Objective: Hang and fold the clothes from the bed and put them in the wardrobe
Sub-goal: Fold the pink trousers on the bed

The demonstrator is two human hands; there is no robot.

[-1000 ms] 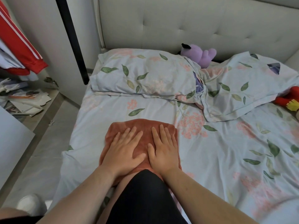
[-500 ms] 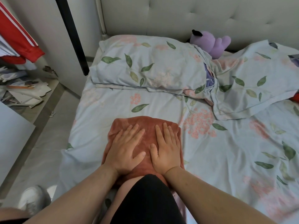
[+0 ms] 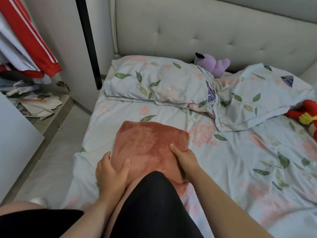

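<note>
Fingers: left hand [image 3: 111, 170] and right hand [image 3: 184, 158] each curl round a side edge of the folded rust-red garment [image 3: 149, 143], thumbs on top. Location: lower centre, on the floral bedsheet [image 3: 240, 160]. Handling: probably soft, light, floppy; support both sides.

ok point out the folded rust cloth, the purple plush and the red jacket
folded rust cloth [image 3: 147, 143], head view, middle of its top
purple plush [image 3: 213, 63], head view, its body
red jacket [image 3: 34, 40], head view, striped sleeve

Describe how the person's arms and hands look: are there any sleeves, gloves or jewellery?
Both forearms are bare up to the frame edge, with no sleeves in view. The left hand and right hand wear no gloves; no rings, watch or bracelets show.
</note>
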